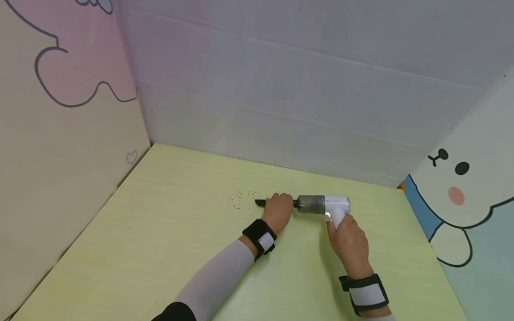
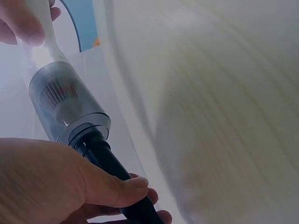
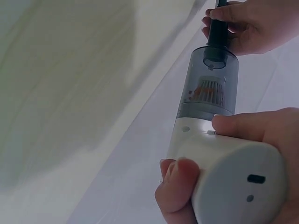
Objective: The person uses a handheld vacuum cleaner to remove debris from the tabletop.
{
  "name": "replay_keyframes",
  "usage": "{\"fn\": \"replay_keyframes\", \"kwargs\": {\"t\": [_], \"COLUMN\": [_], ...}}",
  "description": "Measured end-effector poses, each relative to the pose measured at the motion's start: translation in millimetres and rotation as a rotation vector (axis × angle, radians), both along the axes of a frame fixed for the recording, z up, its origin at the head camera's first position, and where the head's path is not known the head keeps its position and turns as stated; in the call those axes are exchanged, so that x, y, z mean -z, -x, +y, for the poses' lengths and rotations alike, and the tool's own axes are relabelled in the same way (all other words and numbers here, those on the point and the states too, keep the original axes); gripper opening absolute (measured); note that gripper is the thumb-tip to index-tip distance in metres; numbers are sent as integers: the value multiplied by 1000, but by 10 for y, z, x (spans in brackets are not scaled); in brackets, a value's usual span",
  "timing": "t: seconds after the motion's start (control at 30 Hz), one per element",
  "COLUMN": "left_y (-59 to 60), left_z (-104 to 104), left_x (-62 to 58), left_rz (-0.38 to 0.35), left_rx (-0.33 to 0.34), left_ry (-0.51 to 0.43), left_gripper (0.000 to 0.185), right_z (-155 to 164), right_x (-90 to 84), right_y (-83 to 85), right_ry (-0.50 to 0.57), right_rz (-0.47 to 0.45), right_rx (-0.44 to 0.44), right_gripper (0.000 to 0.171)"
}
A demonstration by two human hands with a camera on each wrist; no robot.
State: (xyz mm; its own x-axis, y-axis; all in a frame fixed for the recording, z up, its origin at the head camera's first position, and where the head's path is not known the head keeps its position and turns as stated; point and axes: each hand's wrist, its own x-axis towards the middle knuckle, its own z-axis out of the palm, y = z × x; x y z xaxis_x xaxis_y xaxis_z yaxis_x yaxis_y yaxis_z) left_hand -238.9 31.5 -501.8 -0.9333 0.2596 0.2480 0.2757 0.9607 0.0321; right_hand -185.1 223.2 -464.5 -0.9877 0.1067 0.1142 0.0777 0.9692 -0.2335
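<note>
Handheld vacuum (image 1: 321, 204) gripped by the handle (image 1: 337, 216) in the right hand (image 1: 351, 244), by the black nozzle (image 2: 108, 159) in the left hand (image 1: 278, 211). Probably worth skimming low and slow over the orange crumbs (image 1: 239, 195) just left of that hand. Can spot reddish bits (image 3: 204, 91) inside the clear cup (image 3: 212, 70) from the wrist views, not the head.

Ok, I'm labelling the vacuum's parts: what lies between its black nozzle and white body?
The see-through canister, with a ribbed filter inside, plainest in the right wrist view.
</note>
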Motion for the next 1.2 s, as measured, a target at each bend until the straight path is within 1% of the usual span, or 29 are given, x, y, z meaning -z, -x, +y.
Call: {"fn": "replay_keyframes", "kwargs": {"t": [0.2, 0.43, 0.67, 1.0, 1.2], "left_y": [-52, -84, -97, -110, -130], "left_z": [-20, -41, -61, -65, -58], "left_x": [-25, -24, -16, -9, -31], "left_rz": [-32, -27, -61, -61, -69], "left_rx": [-2, -6, -12, -12, -11], "left_ry": [13, 26, 9, 36, 39], "left_gripper": [14, 15, 14, 13, 14], "right_z": [-22, -50, -67, -82, -81], "right_x": [-7, -19, -9, -12, -26], "right_y": [-37, -69, -82, -101, -118], "right_ry": [-10, -13, -4, -22, -17], "right_rz": [17, 20, 2, 3, -12], "right_rx": [-11, -33, -29, -30, -22], "right_gripper": [52, 51, 51, 53, 53]}}
